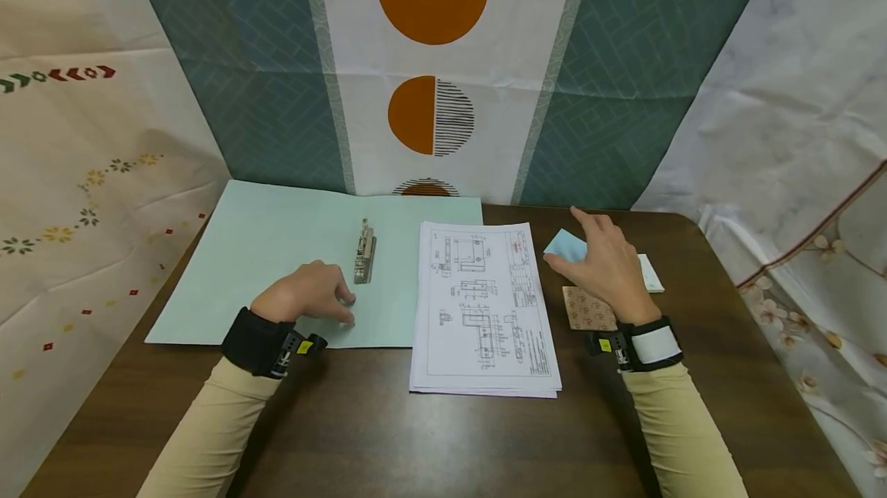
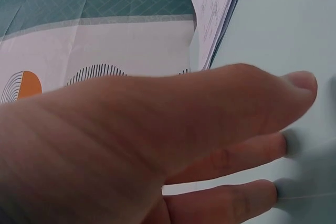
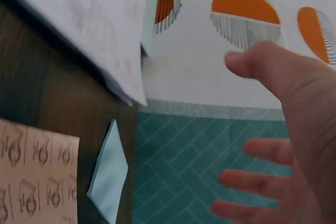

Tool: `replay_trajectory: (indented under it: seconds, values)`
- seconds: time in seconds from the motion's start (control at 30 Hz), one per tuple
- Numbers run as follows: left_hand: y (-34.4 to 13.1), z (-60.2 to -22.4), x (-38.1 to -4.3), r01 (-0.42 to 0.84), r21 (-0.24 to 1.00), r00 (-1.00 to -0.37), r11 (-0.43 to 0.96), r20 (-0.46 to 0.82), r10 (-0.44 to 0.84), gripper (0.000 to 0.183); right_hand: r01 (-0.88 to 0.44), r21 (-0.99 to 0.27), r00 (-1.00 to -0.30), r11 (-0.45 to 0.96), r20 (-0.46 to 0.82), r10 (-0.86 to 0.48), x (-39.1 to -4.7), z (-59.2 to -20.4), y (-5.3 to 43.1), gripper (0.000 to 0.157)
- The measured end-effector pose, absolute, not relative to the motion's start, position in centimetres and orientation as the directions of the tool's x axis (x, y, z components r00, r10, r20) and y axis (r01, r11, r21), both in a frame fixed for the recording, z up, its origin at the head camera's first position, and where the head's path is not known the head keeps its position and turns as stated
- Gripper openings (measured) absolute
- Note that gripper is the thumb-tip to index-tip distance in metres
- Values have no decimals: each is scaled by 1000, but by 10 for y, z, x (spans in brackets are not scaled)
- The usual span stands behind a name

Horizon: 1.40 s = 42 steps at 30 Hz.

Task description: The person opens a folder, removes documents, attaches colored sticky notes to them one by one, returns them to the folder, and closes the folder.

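My left hand [image 1: 308, 294] is over a pale green open folder [image 1: 277, 244], with fingers loosely bent and fingertips at its surface in the left wrist view. Right of that hand, a metal lever clip [image 1: 364, 253] lies on the folder. My right hand [image 1: 606, 263] hovers with spread fingers above a light blue paper square [image 1: 564, 246], which it partly covers. In the right wrist view nothing is between the fingers, and the blue paper [image 3: 109, 177] is apart from them. A stack of printed drawing sheets [image 1: 443, 282] lies between the hands, overlapping the folder's right side.
Below my right hand lies a brown patterned square [image 1: 587, 309]. A white piece [image 1: 650, 273] shows from behind that hand. Everything lies on a dark wooden table [image 1: 443, 444]. A patterned cloth [image 1: 624, 59] hangs along its back edge.
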<state>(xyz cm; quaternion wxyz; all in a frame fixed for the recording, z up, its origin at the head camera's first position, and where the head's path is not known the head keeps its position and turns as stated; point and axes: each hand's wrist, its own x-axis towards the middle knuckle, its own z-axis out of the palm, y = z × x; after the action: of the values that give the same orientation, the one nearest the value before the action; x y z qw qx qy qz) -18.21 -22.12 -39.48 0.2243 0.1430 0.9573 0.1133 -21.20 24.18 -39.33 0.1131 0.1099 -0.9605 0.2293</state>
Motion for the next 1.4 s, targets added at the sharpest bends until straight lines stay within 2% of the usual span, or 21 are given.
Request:
replay_trajectory:
  seconds: [0.1, 0.2, 0.63, 0.97, 1.27, 1.4]
  values:
    - [-220, -395, -182, 220, 279, -857, 935, -403, 322, 44, -273, -343, -944, 899, 274, -182, -216, -398, 245, 89]
    - [-220, -394, -182, 233, 283, -855, 930, -396, 335, 44, -269, -325, -949, 906, 251, -192, -219, -401, 247, 87]
    - [-222, -390, -181, 239, 285, -848, 928, -405, 342, 44, -256, -326, -959, 910, 201, -199, -230, -413, 259, 78]
    - [-222, -390, -182, 234, 283, -846, 930, -412, 338, 46, -224, -388, -974, 894, 127, -189, -237, -422, 263, 76]
    - [-221, -391, -183, 220, 284, -850, 933, -415, 326, 47, -198, -385, -979, 901, 113, -167, -242, -430, 265, 79]
    - [-221, -392, -183, 219, 285, -851, 933, -413, 325, 47, -186, -391, -982, 901, 49, -181, -243, -433, 267, 82]
